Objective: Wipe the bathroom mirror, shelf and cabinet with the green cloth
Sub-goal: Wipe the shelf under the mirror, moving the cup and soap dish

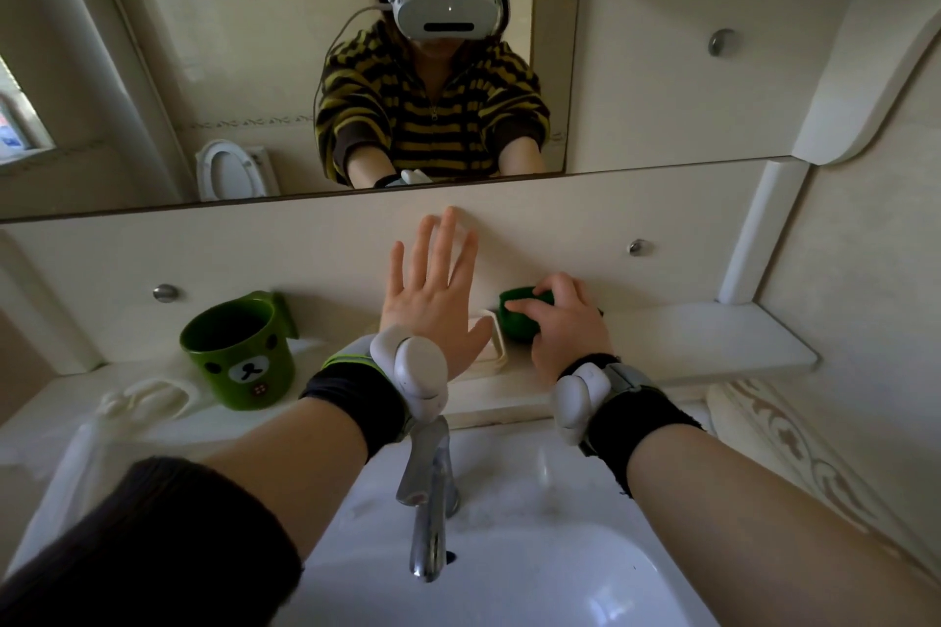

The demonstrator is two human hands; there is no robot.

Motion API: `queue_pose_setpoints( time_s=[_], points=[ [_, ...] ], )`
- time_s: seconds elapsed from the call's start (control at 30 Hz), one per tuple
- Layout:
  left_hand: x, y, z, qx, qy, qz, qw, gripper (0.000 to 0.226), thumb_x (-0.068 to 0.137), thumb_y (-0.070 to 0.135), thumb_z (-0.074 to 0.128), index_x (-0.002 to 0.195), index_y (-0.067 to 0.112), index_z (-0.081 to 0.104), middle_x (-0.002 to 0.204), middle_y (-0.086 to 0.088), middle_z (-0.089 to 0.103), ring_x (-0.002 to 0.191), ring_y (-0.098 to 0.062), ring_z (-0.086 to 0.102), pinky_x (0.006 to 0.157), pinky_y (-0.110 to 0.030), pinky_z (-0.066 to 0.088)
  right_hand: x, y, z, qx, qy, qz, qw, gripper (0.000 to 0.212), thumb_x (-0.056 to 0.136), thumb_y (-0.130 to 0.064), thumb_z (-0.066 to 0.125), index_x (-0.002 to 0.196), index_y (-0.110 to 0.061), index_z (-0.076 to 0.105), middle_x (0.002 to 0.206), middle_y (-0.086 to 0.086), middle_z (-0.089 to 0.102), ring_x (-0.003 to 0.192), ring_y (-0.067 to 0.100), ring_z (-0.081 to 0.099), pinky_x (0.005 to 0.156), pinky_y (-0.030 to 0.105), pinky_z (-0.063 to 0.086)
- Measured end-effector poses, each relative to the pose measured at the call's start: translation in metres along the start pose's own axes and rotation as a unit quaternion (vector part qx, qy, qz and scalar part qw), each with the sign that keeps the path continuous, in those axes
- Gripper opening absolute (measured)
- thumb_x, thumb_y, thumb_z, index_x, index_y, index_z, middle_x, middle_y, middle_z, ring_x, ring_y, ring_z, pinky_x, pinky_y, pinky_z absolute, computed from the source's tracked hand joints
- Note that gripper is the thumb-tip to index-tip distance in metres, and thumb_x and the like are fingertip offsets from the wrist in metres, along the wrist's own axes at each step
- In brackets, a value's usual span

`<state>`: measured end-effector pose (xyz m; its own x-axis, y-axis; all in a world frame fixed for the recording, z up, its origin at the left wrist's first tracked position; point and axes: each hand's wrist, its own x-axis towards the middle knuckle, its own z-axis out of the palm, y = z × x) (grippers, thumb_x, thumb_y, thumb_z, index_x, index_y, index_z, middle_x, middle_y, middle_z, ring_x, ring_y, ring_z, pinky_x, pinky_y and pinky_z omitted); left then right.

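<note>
Your right grip [565, 328] is curled around the small, bunched-up green cloth [517, 316]. It holds the cloth down on the long white shelf [713, 341] under the big wall mirror [229, 66]. The cloth sits at 3 o'clock from your left grip [433, 306].

Your left grip is let go and holds nothing. Its fingers are straight and spread, and they point up to 12 o'clock in front of the cream panel [254, 250] below the mirror. You cannot tell if the fingertips touch the panel.

A white plastic soap dish [496, 339] lies on the shelf between your two grips, just beside the cloth. At 9 o'clock from your left grip stands a round green plastic mug with a bear face [239, 362]. At 6 o'clock the shiny metal tap [430, 499] hangs over the white sink [560, 565]. The cream cabinet door with a round metal knob [662, 82] is at 2 o'clock, beside the mirror.
</note>
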<state>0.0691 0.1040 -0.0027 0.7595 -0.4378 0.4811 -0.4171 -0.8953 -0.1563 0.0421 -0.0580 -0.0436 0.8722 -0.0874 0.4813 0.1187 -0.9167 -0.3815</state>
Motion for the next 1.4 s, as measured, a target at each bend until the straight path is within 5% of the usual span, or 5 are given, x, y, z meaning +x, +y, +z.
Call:
queue_pose_setpoints(
  time_s=[0.27,0.47,0.67,1.07,1.4],
  points=[
    [-0.036,-0.028,0.015,-0.094,-0.024,-0.062,0.993,0.085,0.078,0.073,0.041,0.144,0.023,0.021,0.149,0.003,0.016,0.135,-0.02,0.019,0.111,-0.037,0.018,-0.001,0.002,0.002,0.005,0.013,-0.002,1.0,0.056,0.07,0.013,0.046,0.11,-0.021,0.068,0.115,0.01,0.049,0.111,0.027,0.038,0.085,0.034,0.042],
    [-0.062,-0.048,0.025,-0.204,-0.056,-0.151,0.966,0.076,0.081,0.068,0.04,0.137,0.017,0.031,0.142,-0.003,0.03,0.128,-0.025,0.034,0.103,-0.038,0.033,-0.001,0.002,0.005,0.024,0.037,-0.003,0.999,0.057,0.066,0.016,0.046,0.104,-0.019,0.071,0.11,0.011,0.052,0.109,0.029,0.043,0.081,0.036,0.046],
    [-0.06,-0.056,0.03,-0.274,-0.056,-0.162,0.946,0.082,0.073,0.065,0.058,0.136,0.017,0.035,0.139,-0.003,0.034,0.123,-0.023,0.04,0.104,-0.04,0.036,-0.002,0.003,0.005,0.019,0.038,-0.003,0.999,0.058,0.066,0.017,0.046,0.105,-0.019,0.07,0.112,0.009,0.051,0.11,0.028,0.043,0.083,0.035,0.045],
    [-0.058,-0.066,0.036,-0.317,-0.081,-0.149,0.933,0.096,0.062,0.066,0.068,0.136,0.013,0.037,0.137,0.0,0.033,0.115,-0.018,0.046,0.089,-0.019,0.031,-0.004,0.001,0.006,0.003,0.055,-0.011,0.998,0.059,0.066,0.019,0.045,0.106,-0.016,0.07,0.114,0.012,0.051,0.111,0.03,0.042,0.09,0.04,0.045],
    [-0.057,-0.065,0.037,-0.332,-0.066,-0.146,0.929,0.095,0.061,0.064,0.07,0.134,0.012,0.039,0.136,-0.002,0.035,0.115,-0.02,0.047,0.092,-0.023,0.035,0.036,-0.055,-0.027,0.014,0.221,-0.108,0.969,0.056,0.066,0.018,0.05,0.111,-0.01,0.068,0.11,0.022,0.053,0.105,0.039,0.046,0.094,0.026,0.032]
  ],
)
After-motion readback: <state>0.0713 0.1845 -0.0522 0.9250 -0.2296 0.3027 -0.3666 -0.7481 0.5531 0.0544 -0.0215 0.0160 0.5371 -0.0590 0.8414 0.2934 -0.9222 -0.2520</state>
